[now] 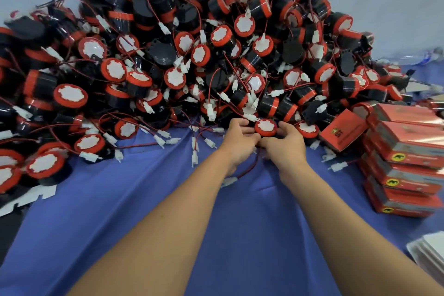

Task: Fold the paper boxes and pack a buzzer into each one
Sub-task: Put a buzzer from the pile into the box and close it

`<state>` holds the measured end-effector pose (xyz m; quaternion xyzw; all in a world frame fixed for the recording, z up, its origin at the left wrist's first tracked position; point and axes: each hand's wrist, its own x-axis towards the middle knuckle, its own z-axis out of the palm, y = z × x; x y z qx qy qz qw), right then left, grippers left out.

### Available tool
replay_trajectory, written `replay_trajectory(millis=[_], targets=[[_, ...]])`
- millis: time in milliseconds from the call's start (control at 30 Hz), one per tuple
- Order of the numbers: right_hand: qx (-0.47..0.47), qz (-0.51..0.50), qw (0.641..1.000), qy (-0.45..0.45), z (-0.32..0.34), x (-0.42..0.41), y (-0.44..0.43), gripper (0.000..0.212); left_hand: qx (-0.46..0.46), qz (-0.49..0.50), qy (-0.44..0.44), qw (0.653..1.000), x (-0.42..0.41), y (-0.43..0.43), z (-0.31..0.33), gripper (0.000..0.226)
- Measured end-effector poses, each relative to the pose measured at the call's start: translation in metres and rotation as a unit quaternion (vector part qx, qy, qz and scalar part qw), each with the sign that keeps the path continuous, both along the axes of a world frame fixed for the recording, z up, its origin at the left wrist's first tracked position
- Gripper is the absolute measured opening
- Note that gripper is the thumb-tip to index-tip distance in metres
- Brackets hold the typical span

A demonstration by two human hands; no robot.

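Beside yellow-emblem boxes point(413, 143), left hand point(240, 140), right hand point(284, 145) round buzzer point(265, 126)

You are holding a buzzer point(265, 127) of glossy black plastic, with a red plastic rim and a matt white face. The cloth point(144, 199) under it is looking smooth and matt, lying in soft folds. The paper boxes point(413, 149) are shining glossy red. The connectors point(338, 166) are looking like white plastic.
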<state>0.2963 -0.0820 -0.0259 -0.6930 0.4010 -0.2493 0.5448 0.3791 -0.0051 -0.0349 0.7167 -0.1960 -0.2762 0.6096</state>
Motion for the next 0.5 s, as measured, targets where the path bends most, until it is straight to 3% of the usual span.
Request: replay_trajectory(millis=[100,200,333,500], targets=[[-0.023,0.006,0.999,-0.035,0.002,-0.020,0.006,0.074,0.009,-0.027,-0.049,0.998,-0.011,0.014,0.007,0.058],[-0.053,0.024,0.996,-0.066,0.010,-0.041,0.020,0.069,-0.017,-0.062,-0.112,0.992,-0.021,0.035,0.024,0.050],[-0.058,0.086,0.988,-0.117,0.036,-0.059,0.051,0.071,-0.040,-0.021,-0.212,0.976,-0.035,0.067,0.057,0.036],[-0.079,0.167,0.962,-0.201,0.089,-0.084,0.089,0.078,-0.086,0.006,-0.246,0.965,-0.069,0.109,0.104,0.038]])
